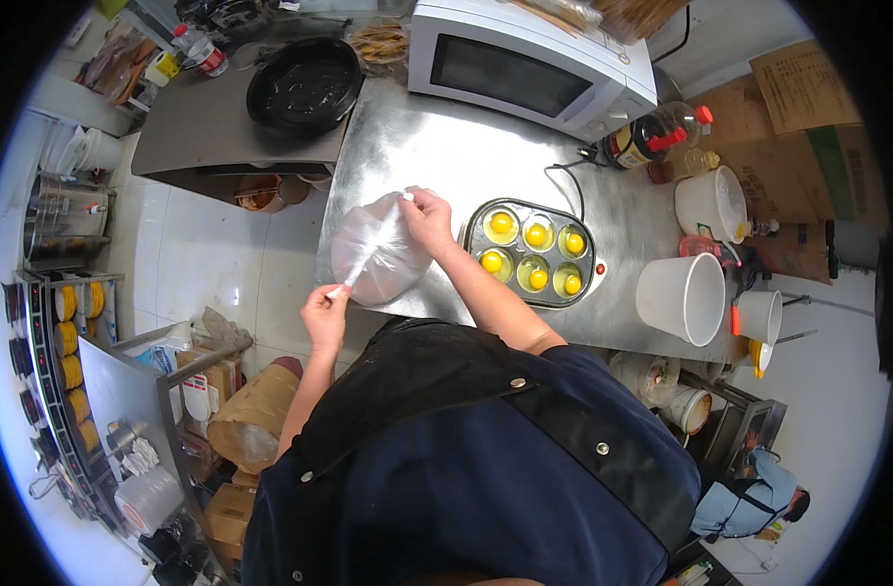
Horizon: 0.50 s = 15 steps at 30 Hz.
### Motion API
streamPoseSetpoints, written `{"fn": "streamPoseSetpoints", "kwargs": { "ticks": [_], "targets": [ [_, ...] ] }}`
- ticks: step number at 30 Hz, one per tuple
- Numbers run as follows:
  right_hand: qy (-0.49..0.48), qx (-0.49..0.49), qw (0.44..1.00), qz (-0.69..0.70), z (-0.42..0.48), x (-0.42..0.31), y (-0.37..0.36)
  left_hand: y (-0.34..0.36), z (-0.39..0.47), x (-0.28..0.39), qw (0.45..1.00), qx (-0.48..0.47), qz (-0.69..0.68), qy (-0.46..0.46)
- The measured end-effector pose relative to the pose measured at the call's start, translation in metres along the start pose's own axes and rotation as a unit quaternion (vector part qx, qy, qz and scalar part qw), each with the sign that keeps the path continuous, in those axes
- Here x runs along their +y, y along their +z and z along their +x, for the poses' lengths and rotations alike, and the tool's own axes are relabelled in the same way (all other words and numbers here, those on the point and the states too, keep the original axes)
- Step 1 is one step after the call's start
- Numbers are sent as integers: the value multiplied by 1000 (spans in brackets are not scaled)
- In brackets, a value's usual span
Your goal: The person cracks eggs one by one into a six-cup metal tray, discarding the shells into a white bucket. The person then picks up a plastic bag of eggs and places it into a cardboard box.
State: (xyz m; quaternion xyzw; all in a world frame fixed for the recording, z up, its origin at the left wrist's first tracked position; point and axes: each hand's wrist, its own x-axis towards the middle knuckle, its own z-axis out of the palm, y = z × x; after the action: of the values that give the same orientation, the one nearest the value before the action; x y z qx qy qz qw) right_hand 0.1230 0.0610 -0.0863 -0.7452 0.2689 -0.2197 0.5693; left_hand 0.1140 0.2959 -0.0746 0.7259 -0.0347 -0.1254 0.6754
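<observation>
A translucent plastic bag, puffed out and gathered at the top, rests on the left end of the steel table. Its neck is stretched taut between my two hands. My left hand pinches one twisted end near the table's front left edge. The other end is gripped by my right hand, farther back. To the right of that hand sits a black electric egg cooker with round wells. Each well holds a raw egg with a whole yolk. What the bag contains cannot be made out.
A white microwave oven stands at the back. Along the right are a bottle of dark sauce and white plastic tubs. A black pan lies on the counter at left. Another person is at lower right.
</observation>
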Motion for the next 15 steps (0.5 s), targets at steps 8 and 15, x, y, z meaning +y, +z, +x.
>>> {"fn": "streamPoseSetpoints", "kwargs": {
  "ticks": [8, 15],
  "targets": [
    [-93, -379, 920, 47, -36, -65, -8, 32, 18, 75, 996, -33, -80, -3],
    [-84, -349, 931, -72, -30, -64, 4, 36, 6, 98, 990, -52, -108, 75]
  ]
}}
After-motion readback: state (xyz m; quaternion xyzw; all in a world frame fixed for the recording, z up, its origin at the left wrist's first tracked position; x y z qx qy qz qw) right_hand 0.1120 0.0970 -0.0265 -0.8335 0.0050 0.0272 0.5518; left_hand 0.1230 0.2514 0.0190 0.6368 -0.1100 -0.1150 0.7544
